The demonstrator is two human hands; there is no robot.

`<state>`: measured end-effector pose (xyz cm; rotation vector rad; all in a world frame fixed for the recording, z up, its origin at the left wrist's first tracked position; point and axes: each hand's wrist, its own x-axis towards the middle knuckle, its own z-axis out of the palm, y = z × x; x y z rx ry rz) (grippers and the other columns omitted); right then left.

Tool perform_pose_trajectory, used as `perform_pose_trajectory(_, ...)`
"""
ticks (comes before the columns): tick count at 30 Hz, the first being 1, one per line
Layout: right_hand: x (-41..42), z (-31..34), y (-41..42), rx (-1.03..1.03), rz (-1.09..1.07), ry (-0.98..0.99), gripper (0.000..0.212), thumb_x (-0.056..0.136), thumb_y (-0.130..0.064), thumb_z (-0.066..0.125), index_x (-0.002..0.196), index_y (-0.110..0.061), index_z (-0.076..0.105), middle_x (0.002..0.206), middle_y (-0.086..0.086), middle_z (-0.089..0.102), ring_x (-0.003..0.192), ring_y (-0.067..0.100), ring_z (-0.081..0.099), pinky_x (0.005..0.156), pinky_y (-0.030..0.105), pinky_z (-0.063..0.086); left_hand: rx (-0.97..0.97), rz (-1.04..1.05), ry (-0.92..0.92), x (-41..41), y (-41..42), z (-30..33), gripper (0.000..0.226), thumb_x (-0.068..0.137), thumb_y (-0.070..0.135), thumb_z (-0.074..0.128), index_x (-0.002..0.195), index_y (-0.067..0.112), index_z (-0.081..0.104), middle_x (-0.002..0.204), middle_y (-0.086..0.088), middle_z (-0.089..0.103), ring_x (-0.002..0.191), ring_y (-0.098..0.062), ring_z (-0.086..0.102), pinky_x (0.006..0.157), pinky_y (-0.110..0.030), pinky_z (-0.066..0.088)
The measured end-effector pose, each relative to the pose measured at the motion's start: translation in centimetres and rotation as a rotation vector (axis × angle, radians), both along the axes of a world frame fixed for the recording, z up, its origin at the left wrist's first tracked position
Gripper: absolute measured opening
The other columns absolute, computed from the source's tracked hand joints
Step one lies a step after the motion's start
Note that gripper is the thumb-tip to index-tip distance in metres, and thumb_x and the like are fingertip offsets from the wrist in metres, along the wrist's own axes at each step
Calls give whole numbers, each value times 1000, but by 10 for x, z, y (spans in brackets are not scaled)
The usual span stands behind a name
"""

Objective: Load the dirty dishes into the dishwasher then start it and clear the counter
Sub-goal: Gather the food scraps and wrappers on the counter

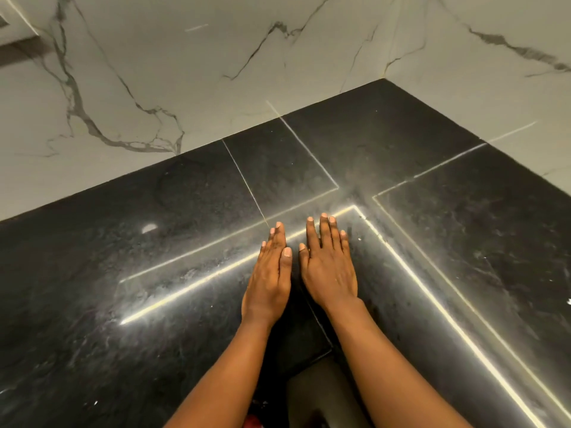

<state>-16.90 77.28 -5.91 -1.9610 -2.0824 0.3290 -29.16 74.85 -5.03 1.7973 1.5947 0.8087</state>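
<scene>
polished black stone counter (432, 168), white marble wall (185, 72): left hand (268, 282) and right hand (329, 267) flat, empty; risk: palms smearing the glossy surface.

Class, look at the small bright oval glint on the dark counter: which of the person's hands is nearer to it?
Left. The left hand lies flat on the counter, to the right of the glint. The right hand lies flat beyond the left, farther from it.
</scene>
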Motion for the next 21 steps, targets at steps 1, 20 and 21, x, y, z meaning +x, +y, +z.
perform_pose_trajectory(1, 0, 1, 0, 9, 30, 9, 70, 91, -45, -7, 156, -20, 4, 163, 7, -3, 149, 19, -11, 120, 37, -9, -5, 11, -27, 0, 0, 2, 54, 102, 37, 20, 154, 23, 13, 158, 20, 7, 143, 11, 3, 116, -12, 0)
perform_pose_trajectory(20, 43, 24, -68, 126, 97, -55, 15, 85, -15, 68, 86, -13, 53, 96, 5, 51, 92, 25, 50, 52, 35, 45, -48, 35, 42, -3, -3, 1, 48, 105, 40, 25, 151, 29, 28, 159, 9, 20, 143, 1, 7, 117, -18, 3)
perform_pose_trajectory(21, 44, 23, -66, 135, 53, 8, 13, 83, -9, 68, 84, -13, 55, 93, 4, 53, 89, 24, 51, 56, 33, 42, -35, 34, 41, -2, -2, 1, 48, 105, 40, 25, 151, 28, 29, 158, 9, 21, 142, 2, 7, 117, -18, 3)
